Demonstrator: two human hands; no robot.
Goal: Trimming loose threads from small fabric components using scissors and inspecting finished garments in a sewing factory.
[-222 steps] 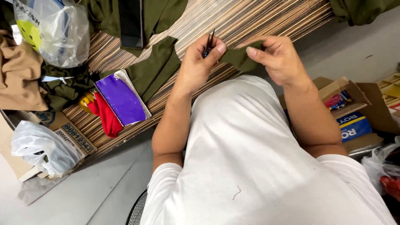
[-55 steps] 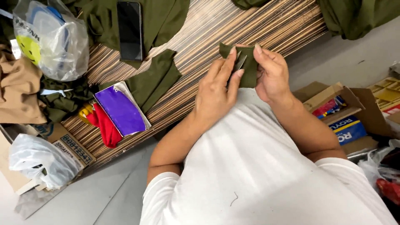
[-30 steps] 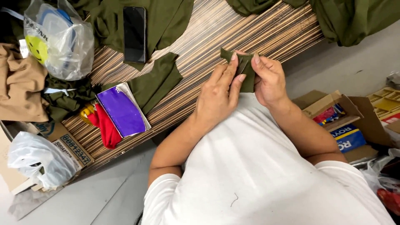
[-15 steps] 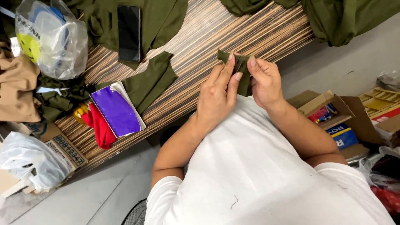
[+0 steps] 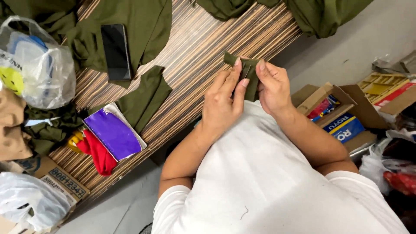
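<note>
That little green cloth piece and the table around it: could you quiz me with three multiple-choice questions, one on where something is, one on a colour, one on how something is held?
1. Where does the dark phone lie?
A. on olive fabric on the striped table
B. in a cardboard box
C. on the floor

2. What colour is the flat packet beside the red cloth?
A. yellow
B. purple
C. black

3. How is the small olive cloth piece held?
A. lying free on the table
B. by the left hand alone
C. pinched between left hand and right hand

Answers: 1 A, the phone rests on the fabric; 2 B, its face is purple; 3 C, fingers of both hands grip it.
</note>
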